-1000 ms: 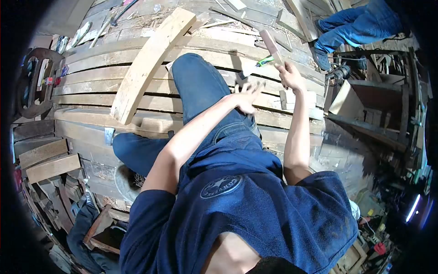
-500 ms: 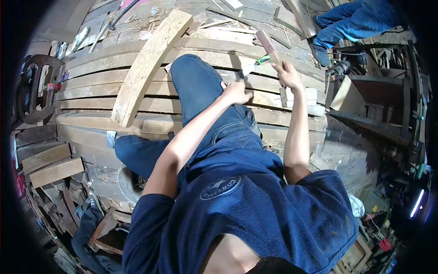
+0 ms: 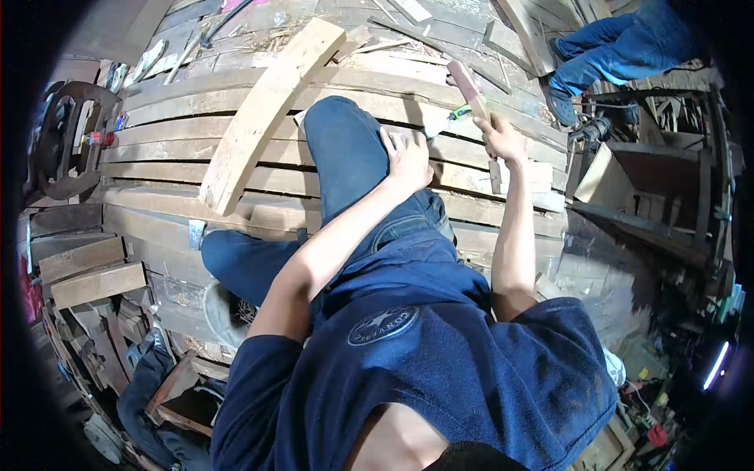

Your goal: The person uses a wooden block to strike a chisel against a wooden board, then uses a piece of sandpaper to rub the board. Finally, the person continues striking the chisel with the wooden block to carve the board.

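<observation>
My right hand (image 3: 503,141) is closed around a narrow wooden paddle (image 3: 469,88) with a flat pinkish-brown upper end. The paddle is held tilted above the planks, its lower end below my fist. Close to it, on the planks, is a green-handled tool (image 3: 460,112) with a pale flat end; its exact kind is unclear. My left hand (image 3: 410,163) is beside my raised knee, its bent fingers slightly apart. I make out nothing held in it. To the left, a thick wooden beam (image 3: 271,114) lies slantwise across the planks.
I sit on a slatted plank platform (image 3: 188,125) with scraps and sticks at the far side. A co-worker's legs (image 3: 620,51) are at upper right. Wooden shelving (image 3: 652,165) stands on the right, a large clamp-like metal frame (image 3: 67,141) at left, and stacked offcuts (image 3: 98,289) lower left.
My left hand has lifted slightly, and its fingers have loosened and spread. My right hand still grips the paddle. The whole view has shifted a little.
</observation>
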`<state>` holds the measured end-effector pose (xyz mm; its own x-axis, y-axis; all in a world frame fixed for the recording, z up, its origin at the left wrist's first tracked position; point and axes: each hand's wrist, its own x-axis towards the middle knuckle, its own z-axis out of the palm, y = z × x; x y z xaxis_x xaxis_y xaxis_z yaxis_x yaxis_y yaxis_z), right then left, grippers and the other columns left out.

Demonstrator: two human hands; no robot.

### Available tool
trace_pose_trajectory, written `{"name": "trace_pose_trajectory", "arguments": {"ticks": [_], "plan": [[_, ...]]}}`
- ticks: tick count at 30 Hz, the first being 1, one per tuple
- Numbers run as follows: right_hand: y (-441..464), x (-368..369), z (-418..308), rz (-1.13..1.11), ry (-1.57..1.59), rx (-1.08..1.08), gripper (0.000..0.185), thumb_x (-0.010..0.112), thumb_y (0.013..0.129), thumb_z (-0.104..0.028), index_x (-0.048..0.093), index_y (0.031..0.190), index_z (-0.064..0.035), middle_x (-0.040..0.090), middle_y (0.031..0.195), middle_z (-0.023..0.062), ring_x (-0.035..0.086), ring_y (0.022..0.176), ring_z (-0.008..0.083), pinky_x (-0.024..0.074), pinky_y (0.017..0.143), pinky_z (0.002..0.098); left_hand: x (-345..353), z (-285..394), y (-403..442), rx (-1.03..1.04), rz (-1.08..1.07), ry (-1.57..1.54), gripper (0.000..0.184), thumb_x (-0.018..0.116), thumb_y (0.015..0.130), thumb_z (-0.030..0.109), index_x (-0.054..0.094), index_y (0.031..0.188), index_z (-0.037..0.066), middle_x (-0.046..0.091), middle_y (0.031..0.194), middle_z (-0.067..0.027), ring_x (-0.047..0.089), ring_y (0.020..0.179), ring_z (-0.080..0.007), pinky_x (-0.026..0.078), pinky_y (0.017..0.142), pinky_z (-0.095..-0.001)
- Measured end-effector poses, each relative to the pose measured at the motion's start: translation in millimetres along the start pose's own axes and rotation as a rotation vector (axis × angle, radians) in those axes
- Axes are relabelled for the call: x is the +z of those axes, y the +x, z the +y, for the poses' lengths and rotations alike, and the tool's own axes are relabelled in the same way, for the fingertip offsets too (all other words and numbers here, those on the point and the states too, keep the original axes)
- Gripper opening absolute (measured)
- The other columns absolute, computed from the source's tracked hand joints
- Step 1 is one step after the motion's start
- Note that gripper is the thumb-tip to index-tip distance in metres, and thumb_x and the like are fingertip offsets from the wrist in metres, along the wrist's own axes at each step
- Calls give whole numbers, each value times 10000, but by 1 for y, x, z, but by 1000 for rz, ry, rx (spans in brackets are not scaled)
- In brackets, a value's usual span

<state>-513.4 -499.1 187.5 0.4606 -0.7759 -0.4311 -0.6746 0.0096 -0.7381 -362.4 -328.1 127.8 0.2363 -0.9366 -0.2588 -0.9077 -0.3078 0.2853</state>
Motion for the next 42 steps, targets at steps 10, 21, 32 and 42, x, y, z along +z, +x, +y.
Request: {"name": "trace_pose_trajectory", "arguments": {"ticks": [10, 21, 32, 42], "plan": [[9, 35, 14, -83, -19, -91, 368, 643, 960, -334, 590, 942, 30, 532, 579, 43, 515, 427, 129, 395, 396, 321, -48, -99, 15, 28, 488, -348, 437, 647, 784, 106, 601, 1213, 38, 630, 729, -65, 626, 871, -276, 350, 963, -535], [-4, 20, 8, -62, -2, -9, 382, 625, 965, -366, 586, 1018, 11, 493, 595, 16, 485, 435, 114, 365, 400, 311, -43, -54, 32, -39, -155, -62, 941, 588, 889, 480, 78, 1611, 157, 169, 1617, -281, -42, 1430, -641, -145, 1040, -792], [-7, 8, 32, -9, 115, 28, 305, 615, 969, -303, 553, 1006, -7, 435, 604, -24, 412, 415, 96, 311, 376, 301, -58, -86, 45, 9, 97, -361, 668, 762, 794, 321, 526, 1353, 40, 722, 841, -93, 677, 1042, -304, 237, 1122, -623], [-4, 22, 27, -8, 30, -7, 364, 615, 970, -349, 589, 1057, 3, 509, 626, 27, 461, 423, 118, 350, 387, 311, -41, -83, 33, -23, -44, -97, 917, 738, 774, 292, 303, 1523, -9, 517, 1421, -253, 300, 1418, -500, -22, 1127, -738]]}}
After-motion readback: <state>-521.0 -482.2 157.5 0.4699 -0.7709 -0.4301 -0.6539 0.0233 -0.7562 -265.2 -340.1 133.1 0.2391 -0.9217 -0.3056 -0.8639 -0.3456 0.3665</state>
